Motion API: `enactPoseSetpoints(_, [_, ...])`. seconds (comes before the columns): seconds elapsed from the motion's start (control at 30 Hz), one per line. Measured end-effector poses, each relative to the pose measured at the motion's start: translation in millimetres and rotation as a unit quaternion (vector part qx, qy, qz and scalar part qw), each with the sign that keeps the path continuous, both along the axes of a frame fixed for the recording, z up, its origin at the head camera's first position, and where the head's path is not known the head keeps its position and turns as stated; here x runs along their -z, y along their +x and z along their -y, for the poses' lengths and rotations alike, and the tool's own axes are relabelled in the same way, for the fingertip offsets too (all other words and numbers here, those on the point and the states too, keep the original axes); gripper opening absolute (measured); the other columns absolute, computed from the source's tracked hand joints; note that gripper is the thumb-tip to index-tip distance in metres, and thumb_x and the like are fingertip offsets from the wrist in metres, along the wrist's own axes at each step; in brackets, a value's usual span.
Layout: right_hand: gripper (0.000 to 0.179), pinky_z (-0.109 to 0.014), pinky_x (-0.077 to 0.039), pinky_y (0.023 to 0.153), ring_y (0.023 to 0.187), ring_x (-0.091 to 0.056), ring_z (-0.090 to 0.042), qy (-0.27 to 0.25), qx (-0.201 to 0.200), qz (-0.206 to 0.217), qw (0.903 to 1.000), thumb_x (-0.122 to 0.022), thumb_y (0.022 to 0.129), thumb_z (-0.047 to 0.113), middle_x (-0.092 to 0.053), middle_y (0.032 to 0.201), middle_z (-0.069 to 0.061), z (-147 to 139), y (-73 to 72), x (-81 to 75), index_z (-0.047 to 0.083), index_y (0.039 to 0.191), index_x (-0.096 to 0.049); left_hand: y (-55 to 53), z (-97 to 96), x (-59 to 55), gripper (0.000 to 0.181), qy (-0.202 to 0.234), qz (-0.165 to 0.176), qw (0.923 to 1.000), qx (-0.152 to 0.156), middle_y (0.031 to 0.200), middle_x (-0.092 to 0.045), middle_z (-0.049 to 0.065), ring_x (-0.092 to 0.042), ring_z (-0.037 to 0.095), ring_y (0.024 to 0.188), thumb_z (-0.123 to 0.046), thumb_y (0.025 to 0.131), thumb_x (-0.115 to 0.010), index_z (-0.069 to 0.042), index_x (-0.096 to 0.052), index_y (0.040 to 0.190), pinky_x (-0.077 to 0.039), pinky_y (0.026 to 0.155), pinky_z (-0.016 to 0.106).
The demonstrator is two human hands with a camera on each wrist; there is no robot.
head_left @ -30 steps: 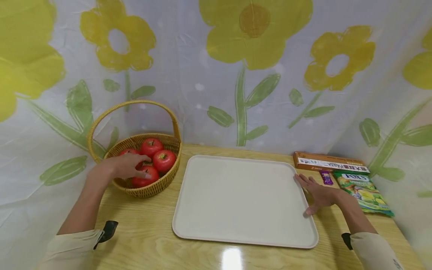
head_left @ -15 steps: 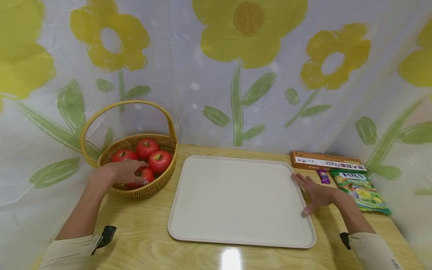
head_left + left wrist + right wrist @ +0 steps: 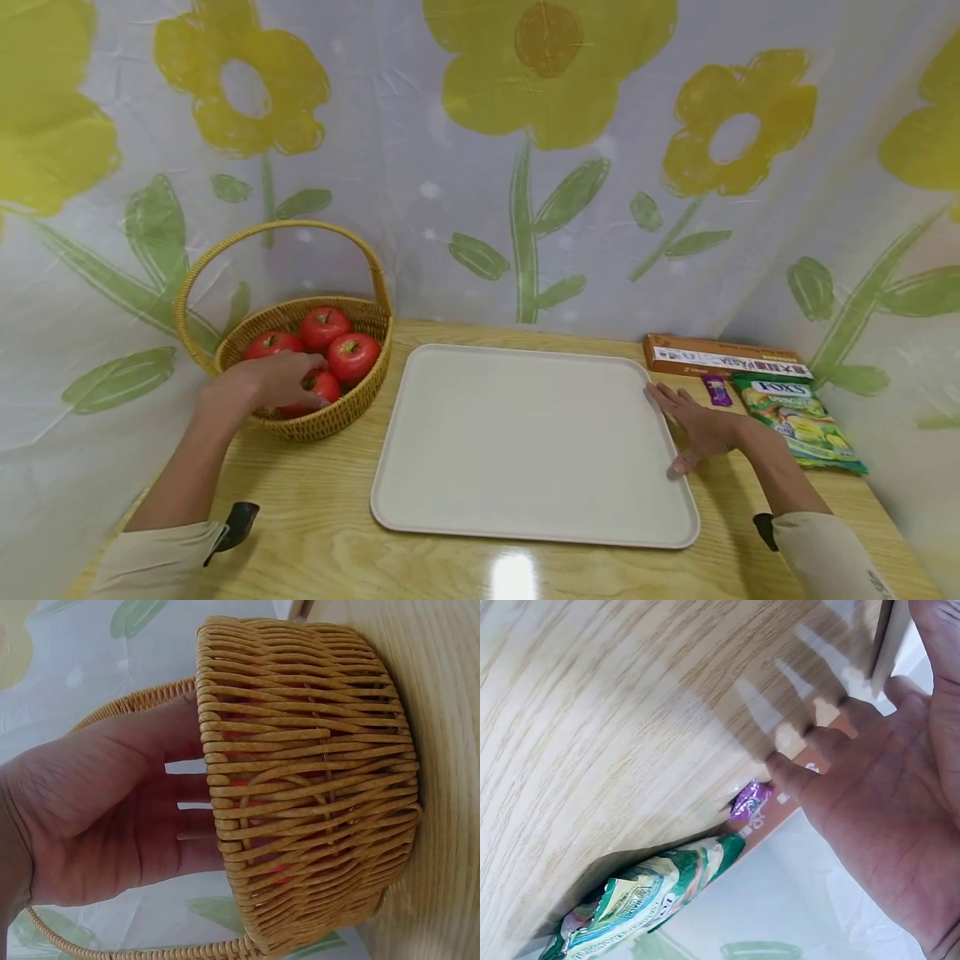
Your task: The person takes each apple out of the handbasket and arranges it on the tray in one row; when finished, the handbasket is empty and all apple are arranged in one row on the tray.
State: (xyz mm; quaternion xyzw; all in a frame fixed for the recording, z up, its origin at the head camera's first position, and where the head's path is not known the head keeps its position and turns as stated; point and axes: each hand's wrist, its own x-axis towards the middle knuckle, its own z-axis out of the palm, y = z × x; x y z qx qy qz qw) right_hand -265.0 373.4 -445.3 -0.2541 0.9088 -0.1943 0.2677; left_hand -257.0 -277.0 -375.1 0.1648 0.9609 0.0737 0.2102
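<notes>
At the left of the head view, a wicker basket (image 3: 322,427) with a tall arched handle holds several red apples. My left hand (image 3: 281,382) reaches inside and grips the front apple (image 3: 325,386), its fingers and thumb curved round the sides. In the left wrist view the basket's woven wall (image 3: 315,750) hides those fingertips, and only bits of red show through the weave. My right hand (image 3: 701,425) touches the right rim of a white rectangular tray (image 3: 525,450) with spread fingers. From the right wrist view, the right palm (image 3: 885,810) holds nothing.
Right of the tray lie a brown pasta box (image 3: 723,357), a small purple-wrapped sweet (image 3: 717,391) and a green Fox's candy bag (image 3: 798,421). The wooden table (image 3: 315,517) meets a flower-printed curtain (image 3: 420,150) at the back and sides.
My left hand has settled lower into the basket, and its fingers have closed round the front apple. The head view has shifted slightly. My right hand stays at the tray's edge.
</notes>
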Motion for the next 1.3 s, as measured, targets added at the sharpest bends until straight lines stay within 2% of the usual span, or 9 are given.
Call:
enactPoseSetpoints(0.1, [0.142,-0.089,-0.010,0.110,0.148,0.004,-0.074,0.005,-0.008,-0.010,0.9999,-0.086,0.074,0.060,0.005,0.166,-0.042,0.7,0.8,-0.1,-0.003,0.163,0.005,0.6,1.2,-1.2,0.069,-0.001,-0.010,0.9999,0.004,0.136,-0.065,0.027,-0.057,0.051,0.129,-0.040,0.094,-0.076,0.008,-0.056,0.140,-0.051,0.104,0.062])
enactPoseSetpoints(0.3, [0.143,-0.089,-0.009,0.111,0.148,0.006,-0.073,0.004,-0.005,-0.005,1.0000,-0.085,0.074,0.062,0.006,0.167,-0.041,1.6,-2.2,0.2,-0.003,0.164,0.005,3.5,4.3,-7.8,0.071,-0.009,-0.030,0.9994,0.016,0.129,-0.067,0.029,-0.067,0.043,0.116,-0.040,0.093,-0.077,0.014,-0.058,0.135,-0.056,0.099,0.056])
enactPoseSetpoints(0.5, [0.143,-0.088,-0.009,0.112,0.150,0.006,-0.071,0.015,0.000,-0.001,0.9999,-0.086,0.073,0.061,0.006,0.167,-0.040,1.6,-4.5,-1.4,-0.002,0.164,0.005,4.8,7.2,-14.4,0.070,-0.009,-0.061,0.9978,0.025,0.124,-0.070,0.028,-0.067,0.041,0.113,-0.037,0.090,-0.081,0.014,-0.060,0.131,-0.056,0.097,0.056])
enactPoseSetpoints(0.67, [0.143,-0.088,-0.010,0.112,0.149,0.005,-0.072,0.013,-0.007,-0.008,0.9999,-0.085,0.074,0.063,0.006,0.167,-0.041,-0.2,-3.2,-3.9,-0.002,0.164,0.005,5.5,10.4,-21.8,0.073,0.019,-0.095,0.9953,-0.007,0.122,-0.071,0.028,-0.068,0.043,0.110,-0.042,0.085,-0.084,0.013,-0.064,0.128,-0.057,0.093,0.057])
enactPoseSetpoints(0.73, [0.143,-0.088,-0.010,0.112,0.148,0.005,-0.073,0.010,-0.009,-0.010,0.9999,-0.085,0.073,0.063,0.006,0.167,-0.041,-0.8,-2.8,-4.8,-0.002,0.164,0.005,5.6,10.6,-25.4,0.071,0.033,-0.106,0.9935,-0.023,0.118,-0.073,0.024,-0.069,0.038,0.104,-0.044,0.085,-0.084,0.011,-0.067,0.126,-0.058,0.091,0.055])
enactPoseSetpoints(0.87, [0.143,-0.089,-0.009,0.111,0.148,0.006,-0.073,0.012,-0.008,-0.014,0.9998,-0.085,0.074,0.062,0.006,0.167,-0.041,-2.8,-2.3,-6.2,-0.002,0.164,0.006,6.0,7.5,-33.1,0.065,0.053,-0.131,0.9896,-0.022,0.112,-0.075,0.020,-0.070,0.034,0.099,-0.045,0.084,-0.084,0.008,-0.071,0.119,-0.058,0.089,0.053])
enactPoseSetpoints(1.0, [0.143,-0.089,-0.007,0.111,0.149,0.008,-0.072,0.007,-0.002,-0.008,0.9999,-0.086,0.074,0.060,0.008,0.167,-0.040,-4.5,-2.4,-6.4,-0.001,0.164,0.006,8.3,3.5,-40.4,0.068,0.061,-0.143,0.9878,-0.016,0.121,-0.073,0.026,-0.071,0.039,0.106,-0.044,0.084,-0.085,0.009,-0.069,0.124,-0.057,0.092,0.057])
enactPoseSetpoints(1.17, [0.143,-0.090,-0.006,0.110,0.148,0.008,-0.072,0.002,-0.003,-0.005,1.0000,-0.085,0.075,0.062,0.009,0.167,-0.039,-5.7,-1.7,-3.8,0.000,0.164,0.007,8.9,-1.9,-49.6,0.072,0.062,-0.150,0.9867,-0.011,0.123,-0.073,0.024,-0.069,0.031,0.101,-0.045,0.084,-0.085,0.005,-0.067,0.133,-0.057,0.092,0.056])
enactPoseSetpoints(1.3, [0.143,-0.090,-0.008,0.110,0.148,0.008,-0.073,-0.006,-0.008,-0.006,0.9999,-0.084,0.075,0.064,0.008,0.167,-0.040,-5.5,-0.5,-1.3,0.001,0.164,0.007,12.0,-7.1,-57.5,0.074,0.054,-0.158,0.9859,-0.009,0.127,-0.070,0.028,-0.069,0.040,0.108,-0.044,0.085,-0.084,0.007,-0.065,0.135,-0.055,0.096,0.059])
